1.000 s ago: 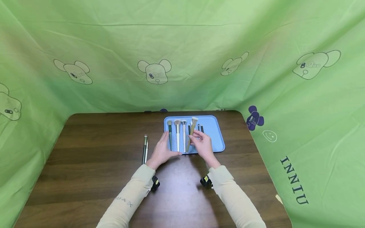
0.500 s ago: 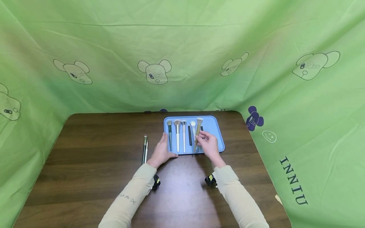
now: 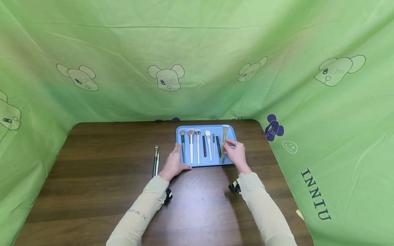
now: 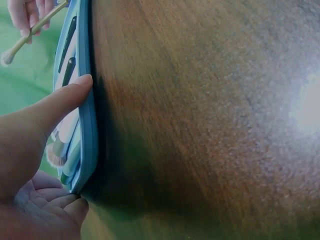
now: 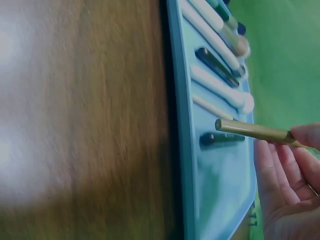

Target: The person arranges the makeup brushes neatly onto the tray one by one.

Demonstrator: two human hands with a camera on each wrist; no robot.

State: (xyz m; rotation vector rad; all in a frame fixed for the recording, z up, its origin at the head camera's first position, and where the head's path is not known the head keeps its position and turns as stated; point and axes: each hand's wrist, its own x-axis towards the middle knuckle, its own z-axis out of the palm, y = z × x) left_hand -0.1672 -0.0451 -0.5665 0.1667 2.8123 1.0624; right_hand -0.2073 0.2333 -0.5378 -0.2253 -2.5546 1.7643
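In the head view, my right hand (image 3: 236,153) pinches a gold-handled makeup brush (image 3: 225,138), bristles pointing away, above the right part of a light blue tray (image 3: 210,128). The right wrist view has the gold brush (image 5: 255,131) between thumb and fingers, raised off the tray. At the tray's near-left corner rests my left hand (image 3: 173,164); in the left wrist view its straight thumb (image 4: 67,95) lies on the rim and its fingers touch the corner. Several brushes lie side by side in the tray, among them a green one (image 3: 183,147) and a white fluffy one (image 3: 208,140).
Left of the tray, a dark-handled brush (image 3: 155,160) and a thin white-handled one (image 3: 158,164) lie on the brown wooden table (image 3: 107,171). A green printed cloth (image 3: 200,102) hangs around the table's back and sides.
My right hand has moved right across the tray with the gold brush, uncovering the white and dark brushes beneath. My left hand stays at the tray's corner.
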